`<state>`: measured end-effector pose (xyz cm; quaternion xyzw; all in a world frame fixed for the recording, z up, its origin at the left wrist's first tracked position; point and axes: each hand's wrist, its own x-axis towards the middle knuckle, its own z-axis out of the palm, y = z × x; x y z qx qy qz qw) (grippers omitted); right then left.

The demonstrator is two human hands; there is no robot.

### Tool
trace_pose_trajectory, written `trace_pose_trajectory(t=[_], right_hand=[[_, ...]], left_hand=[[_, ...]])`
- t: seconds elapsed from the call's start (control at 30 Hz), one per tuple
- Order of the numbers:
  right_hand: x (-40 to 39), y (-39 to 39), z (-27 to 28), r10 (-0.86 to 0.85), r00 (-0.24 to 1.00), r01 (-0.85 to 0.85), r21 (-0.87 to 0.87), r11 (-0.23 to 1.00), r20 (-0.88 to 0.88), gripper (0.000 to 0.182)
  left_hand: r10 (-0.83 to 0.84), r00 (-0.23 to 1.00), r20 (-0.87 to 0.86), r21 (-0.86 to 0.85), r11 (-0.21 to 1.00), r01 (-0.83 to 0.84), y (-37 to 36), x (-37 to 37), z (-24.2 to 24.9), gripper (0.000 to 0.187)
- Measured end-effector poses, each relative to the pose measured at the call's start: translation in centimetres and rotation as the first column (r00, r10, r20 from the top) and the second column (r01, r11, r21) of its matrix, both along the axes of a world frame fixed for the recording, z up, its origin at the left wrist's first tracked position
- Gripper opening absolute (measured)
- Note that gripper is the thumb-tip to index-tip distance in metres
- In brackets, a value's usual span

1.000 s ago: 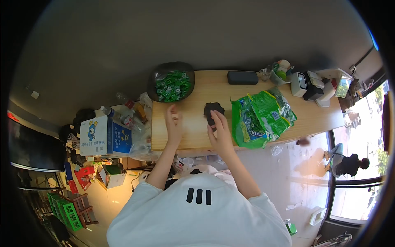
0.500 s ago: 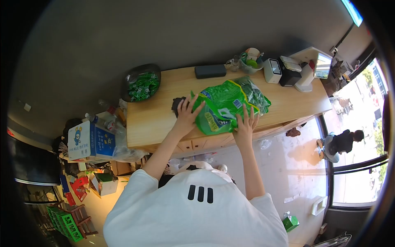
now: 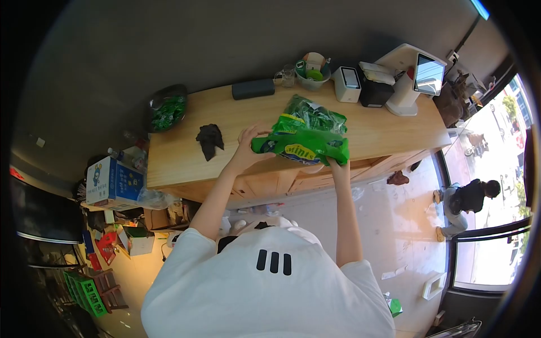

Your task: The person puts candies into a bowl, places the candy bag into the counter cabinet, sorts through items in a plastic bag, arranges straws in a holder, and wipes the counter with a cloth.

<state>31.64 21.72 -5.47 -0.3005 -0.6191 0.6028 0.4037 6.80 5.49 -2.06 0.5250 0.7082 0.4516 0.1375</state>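
A green plastic bag marked "Minis" is bunched up at the counter's front edge, with its clear, crinkled part lying behind on the wood. My left hand grips its left end, thumb in front and fingers behind. At the right end my right hand holds the lower corner, its fingers mostly hidden by the plastic. A crumpled dark cloth lies on the counter left of my left hand. Farther left, a dark bowl contains many small green-wrapped pieces.
Along the back of the wooden counter stand a dark case, a tub of items, a white device and a screen terminal. A blue-white carton is at left. A person is by the glass door.
Both hands have closed on the bag and folded its front over, so it is more bunched. My left hand has come away from the dark cloth. The view has shifted to the right.
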Motion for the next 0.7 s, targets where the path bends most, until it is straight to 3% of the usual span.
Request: trace_pose_trajectory(t=[0.03,0.07,0.13,0.27,0.33,0.37,0.4,0.47,0.5,0.53,0.6,0.63,0.7], right_hand=[[0.0,0.6,0.1,-0.055,0.998,0.052,-0.106,0.993,-0.018,0.038],[0.4,1.1,0.2,-0.054,0.998,0.051,-0.105,0.993,-0.023,0.038],[0.9,1.6,1.5,-0.115,0.993,0.105,-0.220,0.970,-0.032,0.039],[2.1,3.4,0.3,-0.163,0.982,0.135,-0.252,0.958,-0.094,0.041],[2.5,4.1,0.4,-0.174,0.985,0.166,-0.329,0.930,0.003,0.038],[2.5,4.3,0.4,-0.179,0.984,0.169,-0.329,0.929,0.002,0.038],[2.4,4.6,0.3,-0.200,0.980,0.197,-0.311,0.930,0.024,0.031],[2.2,6.0,-0.8,-0.226,0.973,0.229,-0.290,0.929,0.044,0.027],[2.0,7.1,-2.4,-0.218,0.961,0.252,-0.214,0.944,0.171,0.028],[2.0,7.7,-2.8,-0.216,0.930,0.265,-0.136,0.955,0.296,0.029],[2.0,8.4,-3.3,-0.227,0.923,0.274,-0.117,0.954,0.309,0.032],[2.1,8.6,-3.4,-0.197,0.941,0.239,-0.127,0.963,0.276,0.031],[2.2,9.2,-3.4,-0.104,0.959,0.154,-0.179,0.972,0.262,0.036]], left_hand=[[-0.046,0.999,-0.011,0.049,0.998,0.047,0.9,0.4,0.8,0.071],[-0.045,0.999,-0.015,0.051,0.998,0.046,1.5,1.0,1.6,0.071],[0.081,0.986,-0.145,-0.065,0.994,-0.092,2.6,2.4,3.7,0.069],[0.066,0.981,-0.181,-0.115,0.989,-0.088,6.2,3.5,5.6,0.073],[0.264,0.779,-0.569,0.205,0.963,-0.176,8.0,4.6,6.3,0.072],[0.261,0.717,-0.646,0.185,0.965,-0.185,8.5,5.2,6.6,0.061],[0.258,0.718,-0.647,0.185,0.966,-0.180,8.9,5.9,6.0,0.061],[0.253,0.330,-0.909,0.242,0.967,-0.073,9.5,7.3,3.9,0.045],[0.139,0.328,-0.935,0.170,0.983,0.070,9.2,8.2,3.4,0.038],[0.138,0.327,-0.935,0.171,0.982,0.076,8.9,9.0,2.8,0.038],[-0.129,0.630,-0.766,0.046,0.966,0.254,8.1,10.7,2.0,0.043],[-0.167,0.685,-0.709,-0.017,0.976,0.219,7.3,11.1,2.0,0.062],[-0.183,0.640,-0.746,-0.103,0.982,0.161,7.6,11.3,2.1,0.071]])
